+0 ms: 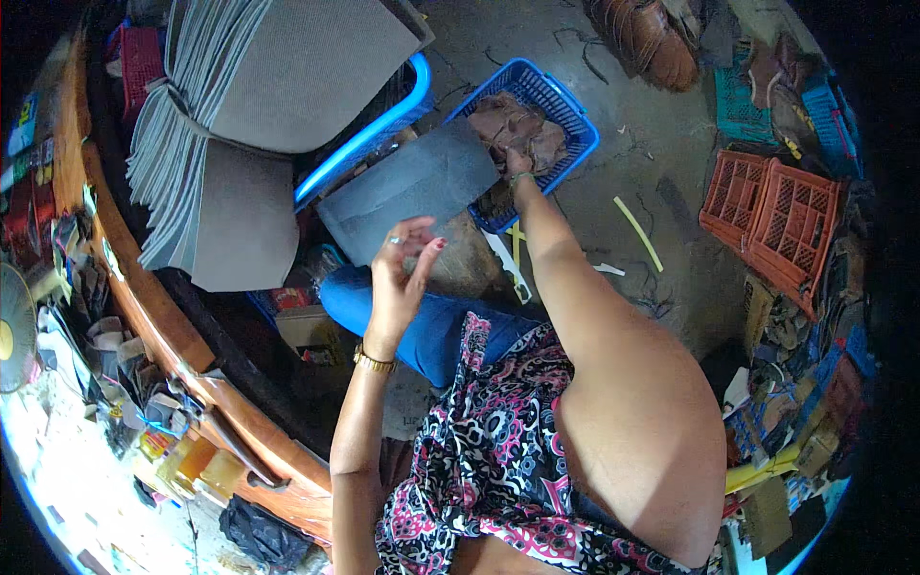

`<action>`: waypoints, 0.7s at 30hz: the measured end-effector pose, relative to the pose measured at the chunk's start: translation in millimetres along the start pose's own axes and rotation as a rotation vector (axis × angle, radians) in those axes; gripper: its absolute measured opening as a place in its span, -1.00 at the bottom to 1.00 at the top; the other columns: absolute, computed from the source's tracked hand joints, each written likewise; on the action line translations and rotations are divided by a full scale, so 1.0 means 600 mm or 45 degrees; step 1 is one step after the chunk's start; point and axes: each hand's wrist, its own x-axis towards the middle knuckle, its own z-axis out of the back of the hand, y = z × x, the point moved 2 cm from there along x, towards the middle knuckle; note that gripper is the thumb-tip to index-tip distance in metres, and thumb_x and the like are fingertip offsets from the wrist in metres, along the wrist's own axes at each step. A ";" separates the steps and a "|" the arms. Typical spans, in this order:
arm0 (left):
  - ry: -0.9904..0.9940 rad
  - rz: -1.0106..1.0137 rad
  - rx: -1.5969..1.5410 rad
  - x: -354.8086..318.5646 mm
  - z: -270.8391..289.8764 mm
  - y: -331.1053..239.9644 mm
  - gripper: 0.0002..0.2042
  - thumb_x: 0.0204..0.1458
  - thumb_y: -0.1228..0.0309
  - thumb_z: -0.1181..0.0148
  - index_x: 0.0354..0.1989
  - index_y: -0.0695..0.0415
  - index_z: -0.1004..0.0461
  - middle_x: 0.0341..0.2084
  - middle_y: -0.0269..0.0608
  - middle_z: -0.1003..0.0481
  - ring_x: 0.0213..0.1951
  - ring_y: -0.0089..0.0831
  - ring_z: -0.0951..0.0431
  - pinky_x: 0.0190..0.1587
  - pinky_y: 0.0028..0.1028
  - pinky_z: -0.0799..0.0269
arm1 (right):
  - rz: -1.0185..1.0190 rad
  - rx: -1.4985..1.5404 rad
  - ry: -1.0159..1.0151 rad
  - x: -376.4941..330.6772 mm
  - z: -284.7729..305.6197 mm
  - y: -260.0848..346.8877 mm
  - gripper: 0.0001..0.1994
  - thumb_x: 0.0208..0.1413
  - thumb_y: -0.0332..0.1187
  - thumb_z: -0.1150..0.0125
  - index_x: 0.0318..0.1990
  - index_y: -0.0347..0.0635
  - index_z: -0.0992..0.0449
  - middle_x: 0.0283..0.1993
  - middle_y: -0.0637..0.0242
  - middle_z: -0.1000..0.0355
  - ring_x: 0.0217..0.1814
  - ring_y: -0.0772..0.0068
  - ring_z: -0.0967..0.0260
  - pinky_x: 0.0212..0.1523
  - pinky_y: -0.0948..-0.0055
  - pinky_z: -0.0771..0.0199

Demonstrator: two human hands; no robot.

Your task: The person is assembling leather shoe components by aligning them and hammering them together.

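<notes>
My right hand (519, 165) reaches down into a blue plastic basket (586, 146) and touches the crumpled brown pieces (541, 144) in it, which look like leather. Its fingertips are lost among those pieces, so I cannot see whether it grips one. Raised above my knee, my left hand (398, 268) holds nothing; its fingers are loosely bent and the thumb stands apart. Just beyond it lies a dark grey flat sheet (407, 187), whose right end reaches the basket's near side.
A thick tied bundle of grey sheets (278, 77) stands at the upper left, beside a larger blue basket (369, 129). A wooden bench edge (206, 383) curves along the left. Red-brown crates (767, 216) stand at right. Brown pieces (652, 48) and a yellow strip (638, 233) lie on the floor.
</notes>
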 end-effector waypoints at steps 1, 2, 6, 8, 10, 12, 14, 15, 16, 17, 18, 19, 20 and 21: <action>-0.031 -0.130 0.422 0.007 0.026 -0.002 -0.78 0.25 0.49 -0.24 0.02 0.28 -0.48 -0.12 -0.15 -0.55 -0.09 -0.41 -0.55 0.01 -0.44 -0.43 | 0.024 0.361 0.042 -0.116 -0.101 -0.012 -0.33 -0.06 -0.14 -0.37 0.07 -0.61 -0.47 0.03 -0.12 -0.53 0.04 0.03 -0.49 0.10 0.09 -0.43; 0.035 -0.317 0.734 0.022 0.019 -0.003 -0.70 0.21 0.49 -0.27 0.09 0.28 -0.47 -0.07 -0.07 -0.55 -0.06 -0.30 -0.56 0.06 -0.38 -0.43 | 0.014 0.355 0.029 -0.107 -0.084 -0.006 -0.33 -0.06 -0.14 -0.37 0.07 -0.61 -0.47 0.03 -0.12 -0.53 0.04 0.03 -0.49 0.10 0.09 -0.43; -0.029 -0.292 1.115 0.057 0.034 0.053 -0.58 0.15 0.43 -0.31 0.18 0.26 -0.45 0.15 0.15 -0.46 0.15 0.09 -0.49 0.19 -0.18 -0.40 | -0.198 -0.147 -0.107 -0.180 -0.103 0.073 -0.29 -0.14 -0.10 -0.49 0.09 -0.54 -0.51 0.16 -0.17 -0.49 0.20 -0.11 -0.47 0.20 0.10 -0.44; 0.012 -0.308 1.109 0.066 0.022 0.065 -0.55 0.14 0.42 -0.31 0.20 0.27 -0.43 0.20 0.17 -0.41 0.19 0.13 -0.46 0.21 -0.14 -0.39 | -0.135 -0.104 -0.460 -0.223 -0.059 0.143 -0.39 -0.11 -0.19 -0.48 0.04 -0.50 -0.54 0.08 -0.13 -0.54 0.09 -0.08 -0.54 0.13 0.09 -0.51; 0.045 -0.314 1.116 0.072 0.014 0.069 -0.51 0.13 0.41 -0.32 0.23 0.27 -0.42 0.25 0.20 -0.37 0.22 0.17 -0.42 0.24 -0.11 -0.37 | -0.145 -0.013 -0.422 -0.231 -0.053 0.169 -0.40 -0.11 -0.20 -0.47 0.03 -0.50 -0.54 0.08 -0.12 -0.54 0.08 -0.07 -0.54 0.12 0.09 -0.51; 0.070 -0.297 1.160 0.078 0.010 0.069 -0.47 0.12 0.41 -0.31 0.28 0.28 -0.38 0.30 0.22 -0.31 0.24 0.18 -0.40 0.26 -0.11 -0.36 | -0.157 0.079 -0.369 -0.233 -0.048 0.181 -0.42 -0.11 -0.22 -0.47 0.03 -0.49 -0.54 0.07 -0.11 -0.54 0.07 -0.06 -0.54 0.11 0.09 -0.52; 0.077 -0.292 1.142 0.081 0.016 0.073 -0.46 0.12 0.41 -0.31 0.28 0.27 -0.37 0.31 0.22 -0.30 0.25 0.19 -0.39 0.27 -0.10 -0.35 | -0.169 0.162 -0.301 -0.244 -0.050 0.187 -0.43 -0.11 -0.23 -0.47 0.02 -0.49 -0.54 0.06 -0.09 -0.54 0.07 -0.05 -0.54 0.10 0.09 -0.52; 0.085 -0.289 1.123 0.081 0.019 0.074 -0.45 0.12 0.41 -0.31 0.29 0.27 -0.36 0.32 0.21 -0.29 0.26 0.20 -0.37 0.28 -0.09 -0.34 | -0.176 0.203 -0.266 -0.250 -0.052 0.190 -0.44 -0.10 -0.24 -0.47 0.02 -0.48 -0.54 0.06 -0.09 -0.54 0.07 -0.04 -0.54 0.10 0.09 -0.52; 0.083 -0.284 1.120 0.080 0.017 0.073 -0.45 0.12 0.41 -0.31 0.29 0.27 -0.36 0.32 0.21 -0.29 0.26 0.20 -0.37 0.28 -0.09 -0.34 | -0.181 0.240 -0.235 -0.251 -0.048 0.189 -0.44 -0.10 -0.25 -0.47 0.02 -0.48 -0.54 0.05 -0.08 -0.54 0.06 -0.04 -0.54 0.10 0.09 -0.53; 0.072 -0.249 1.126 0.078 0.015 0.073 -0.45 0.12 0.40 -0.31 0.30 0.26 -0.35 0.32 0.20 -0.29 0.27 0.20 -0.36 0.29 -0.08 -0.34 | -0.187 0.278 -0.204 -0.253 -0.045 0.188 -0.45 -0.10 -0.25 -0.46 0.02 -0.48 -0.54 0.05 -0.07 -0.54 0.06 -0.03 -0.54 0.09 0.09 -0.53; 0.060 -0.214 1.134 0.077 0.014 0.072 -0.44 0.12 0.39 -0.32 0.31 0.24 -0.35 0.32 0.19 -0.29 0.28 0.21 -0.36 0.29 -0.07 -0.33 | -0.192 0.316 -0.171 -0.255 -0.043 0.187 -0.46 -0.10 -0.26 -0.46 0.01 -0.47 -0.54 0.05 -0.07 -0.54 0.06 -0.03 -0.54 0.09 0.09 -0.53; 0.053 -0.213 1.138 0.077 0.015 0.073 -0.44 0.12 0.39 -0.32 0.31 0.24 -0.35 0.32 0.19 -0.29 0.28 0.21 -0.36 0.29 -0.07 -0.33 | -0.197 0.359 -0.134 -0.260 -0.045 0.190 -0.46 -0.10 -0.27 -0.46 0.01 -0.47 -0.54 0.04 -0.06 -0.55 0.05 -0.02 -0.54 0.08 0.09 -0.53; 0.038 -0.243 1.132 0.076 0.015 0.074 -0.43 0.11 0.38 -0.33 0.31 0.23 -0.35 0.32 0.18 -0.29 0.29 0.20 -0.35 0.30 -0.07 -0.33 | -0.201 0.403 -0.095 -0.266 -0.049 0.194 -0.47 -0.10 -0.27 -0.46 0.01 -0.47 -0.54 0.04 -0.05 -0.55 0.05 -0.02 -0.54 0.08 0.09 -0.54; 0.023 -0.273 1.127 0.076 0.018 0.074 -0.42 0.11 0.36 -0.34 0.31 0.22 -0.35 0.33 0.16 -0.29 0.30 0.19 -0.34 0.30 -0.07 -0.32 | -0.207 0.446 -0.054 -0.273 -0.054 0.198 -0.48 -0.10 -0.28 -0.46 0.01 -0.47 -0.54 0.04 -0.05 -0.55 0.05 -0.01 -0.54 0.07 0.09 -0.54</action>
